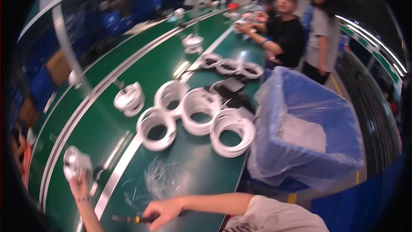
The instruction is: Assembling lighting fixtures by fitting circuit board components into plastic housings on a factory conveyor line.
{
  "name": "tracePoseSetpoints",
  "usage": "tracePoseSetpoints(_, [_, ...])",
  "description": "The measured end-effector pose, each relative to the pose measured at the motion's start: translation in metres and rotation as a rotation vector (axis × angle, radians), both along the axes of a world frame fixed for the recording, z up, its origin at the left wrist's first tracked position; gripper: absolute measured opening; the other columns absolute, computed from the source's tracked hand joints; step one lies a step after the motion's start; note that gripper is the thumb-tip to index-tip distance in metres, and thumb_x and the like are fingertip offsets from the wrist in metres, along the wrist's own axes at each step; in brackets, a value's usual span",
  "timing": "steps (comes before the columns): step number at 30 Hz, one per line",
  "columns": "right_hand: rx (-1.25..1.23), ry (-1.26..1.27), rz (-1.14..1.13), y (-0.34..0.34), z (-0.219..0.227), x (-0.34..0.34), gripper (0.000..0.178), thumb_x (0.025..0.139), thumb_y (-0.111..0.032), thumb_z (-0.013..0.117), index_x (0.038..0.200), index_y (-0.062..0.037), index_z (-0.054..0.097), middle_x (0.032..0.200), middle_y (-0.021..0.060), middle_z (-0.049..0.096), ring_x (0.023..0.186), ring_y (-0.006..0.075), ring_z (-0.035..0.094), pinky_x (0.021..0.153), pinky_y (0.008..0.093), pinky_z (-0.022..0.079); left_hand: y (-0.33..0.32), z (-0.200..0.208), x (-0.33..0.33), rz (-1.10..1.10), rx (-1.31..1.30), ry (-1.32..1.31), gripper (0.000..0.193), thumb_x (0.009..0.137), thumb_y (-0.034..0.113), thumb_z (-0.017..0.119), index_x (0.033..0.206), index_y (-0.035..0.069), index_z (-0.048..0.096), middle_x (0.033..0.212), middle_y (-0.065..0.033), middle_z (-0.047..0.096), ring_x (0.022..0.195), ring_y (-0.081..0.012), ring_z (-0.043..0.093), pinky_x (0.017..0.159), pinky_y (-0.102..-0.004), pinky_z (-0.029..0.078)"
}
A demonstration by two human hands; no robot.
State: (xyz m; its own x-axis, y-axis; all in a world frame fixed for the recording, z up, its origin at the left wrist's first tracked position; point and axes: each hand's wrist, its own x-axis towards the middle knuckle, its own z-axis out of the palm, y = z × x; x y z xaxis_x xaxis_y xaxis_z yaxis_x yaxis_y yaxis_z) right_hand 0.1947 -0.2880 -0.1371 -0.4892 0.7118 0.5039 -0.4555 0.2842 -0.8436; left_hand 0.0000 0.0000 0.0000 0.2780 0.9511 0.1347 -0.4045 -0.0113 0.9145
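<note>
One white fixture [76, 163], gripped in the left hand [78, 185] above the green surface [96, 133]. It's ahead-left of the right hand [162, 215], which is clutching a tool [136, 219] held crosswise, pointing left. White rings [235, 151] sit farther off. No readable labels, too blurry.

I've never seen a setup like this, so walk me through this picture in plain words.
There is no robot here: these are a person's bare hands, seen by a wide fisheye camera worn on the head, which bends straight edges. The left hand holds a blurred white round part; the right hand grips a yellow-and-black screwdriver-like tool. On the green worktop lie stacks of white rings and thin clear plastic scraps. To the right stands a blue bin lined with clear plastic.
</note>
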Motion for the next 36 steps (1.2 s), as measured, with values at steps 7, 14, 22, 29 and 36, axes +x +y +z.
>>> tracePoseSetpoints(7, [-0.453,-0.352,0.143,-0.122,-0.042,0.066,0.024,0.073,-0.023,0.067,0.083,-0.0021,0.062,0.071,0.0032,0.059,0.064,0.0094,0.054,0.055,0.0228,0.043,-0.045,-0.243,0.021,0.257,-0.356,-0.232,0.031,0.085,0.008,0.034,0.106,-0.011,0.044,0.111,-0.0191,0.047,0.103,-0.0296,0.046,0.085,-0.0299,0.048])
tracePoseSetpoints(14, [-0.169,0.166,-0.28,-0.118,-0.059,0.055,0.021,0.077,-0.015,0.058,0.091,-0.0013,0.05,0.075,-0.0001,0.05,0.066,0.0056,0.047,0.058,0.0193,0.038,-0.225,-0.204,0.101,-0.114,-0.238,0.054,0.046,0.082,0.038,0.046,0.116,0.008,0.041,0.118,-0.005,0.044,0.108,-0.0206,0.042,0.086,-0.0326,0.035])
tracePoseSetpoints(22, [0.269,-0.39,-1.164,-0.147,-0.027,0.037,0.068,0.083,-0.044,0.037,0.126,0.0078,0.024,0.129,0.0226,0.025,0.119,0.0373,0.022,0.098,0.0463,0.014,-0.405,-0.147,0.15,-0.53,-0.282,0.186,0.058,0.079,0.033,0.049,0.126,0.007,0.028,0.125,-0.0121,0.035,0.113,-0.0225,0.037,0.098,-0.0365,0.025])
tracePoseSetpoints(29, [0.262,-0.606,-1.226,-0.219,-0.001,0.06,0.067,0.073,-0.031,0.056,0.125,0.0027,0.029,0.13,0.0177,0.029,0.123,0.029,0.024,0.099,0.0467,0.016,-0.418,-0.146,0.153,-0.77,-0.283,-0.046,0.051,0.078,0.021,0.047,0.124,0.005,0.032,0.121,-0.0123,0.038,0.11,-0.024,0.04,0.096,-0.0367,0.028])
tracePoseSetpoints(36, [0.361,-1.302,-1.774,-0.397,0.064,0.229,0.032,0.071,-0.021,0.062,0.097,-0.0033,0.056,0.105,0.015,0.054,0.095,0.03,0.052,0.08,0.0382,0.042,-0.411,-0.163,0.142,-1.073,-0.111,0.224,0.014,0.079,0.012,0.054,0.084,0.002,0.045,0.07,-0.0125,0.051,0.068,-0.024,0.051,0.074,-0.0394,0.041])
